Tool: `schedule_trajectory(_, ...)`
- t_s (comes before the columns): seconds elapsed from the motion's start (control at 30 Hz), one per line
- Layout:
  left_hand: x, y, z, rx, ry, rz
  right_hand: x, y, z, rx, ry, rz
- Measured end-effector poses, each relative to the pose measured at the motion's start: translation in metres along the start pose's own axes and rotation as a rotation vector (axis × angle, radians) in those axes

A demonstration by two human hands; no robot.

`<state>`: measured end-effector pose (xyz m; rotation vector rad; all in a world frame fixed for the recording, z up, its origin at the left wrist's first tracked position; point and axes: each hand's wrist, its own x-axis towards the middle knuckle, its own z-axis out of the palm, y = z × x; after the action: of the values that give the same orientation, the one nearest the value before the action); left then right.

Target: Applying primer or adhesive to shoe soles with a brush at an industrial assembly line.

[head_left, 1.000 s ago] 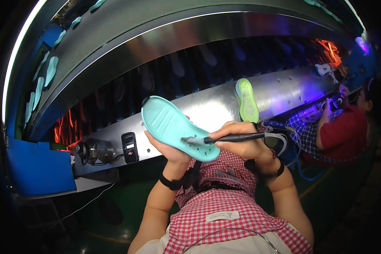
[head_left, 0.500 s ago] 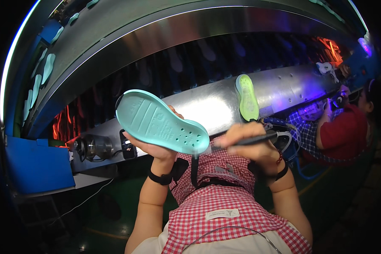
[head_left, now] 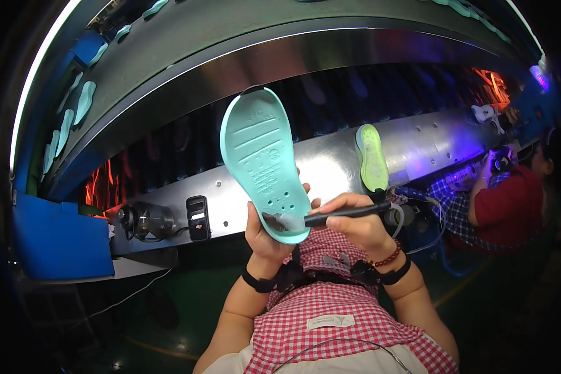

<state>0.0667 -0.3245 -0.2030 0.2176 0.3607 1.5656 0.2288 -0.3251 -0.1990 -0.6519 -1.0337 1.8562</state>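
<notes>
A teal shoe sole [head_left: 258, 149] stands out in the middle, its toe-to-heel length pointing away from me and the patch of small holes toward me. My left hand [head_left: 265, 240] is closed around its near end from below and the left. In my right hand [head_left: 358, 230] is a black-handled brush [head_left: 349, 212], gripped between thumb and fingers. The brush's tip rests on the sole's near end, below the holes, where the surface looks wet or whitish. A pale tube runs near the back end of the handle.
A yellow-green sole [head_left: 373, 162] lies on the metal ledge [head_left: 324, 153]. Left on the ledge are a black phone-like device [head_left: 197, 218] and a clear jar [head_left: 153, 219]. Beyond, a conveyor belt [head_left: 230, 37] carries teal soles [head_left: 85, 103]. A co-worker [head_left: 511, 193] sits at right.
My left hand has turned the sole from slanting sideways to nearly upright in view. The brush, blurred near the sole's right end before, now lies across its near end.
</notes>
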Motion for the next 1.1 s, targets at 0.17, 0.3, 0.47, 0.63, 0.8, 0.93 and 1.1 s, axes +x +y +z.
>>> schedule_trajectory(0.17, 0.012, 0.021, -0.053, 0.324, -0.258, -0.231, -0.004, -0.027, 0.003, -0.383, -0.201, -0.106)
schedule_trajectory(0.3, 0.018, 0.034, -0.034, 0.368, -0.244, -0.416, 0.003, -0.026, 0.003, -0.728, -0.356, -0.287)
schedule_trajectory(0.47, 0.019, 0.047, -0.017, 0.460, -0.258, -0.641, 0.002, -0.046, 0.000, -0.703, -0.470, -0.247)
schedule_trajectory(0.63, 0.019, 0.049, -0.004, 0.691, -0.231, -0.741, 0.013, -0.050, 0.000, -0.692, -0.683, -0.195)
schedule_trajectory(0.8, 0.021, 0.062, -0.012, 0.708, -0.215, -0.861, 0.009, -0.067, -0.002, -0.760, -0.581, -0.238)
schedule_trajectory(0.93, 0.021, 0.068, -0.005, 0.801, -0.288, -0.810, 0.004, -0.065, -0.008, -0.778, -0.640, -0.208)
schedule_trajectory(1.1, 0.019, 0.079, -0.011, 0.667, -0.176, -0.849, 0.005, -0.064, -0.013, -0.763, -0.492, -0.219)
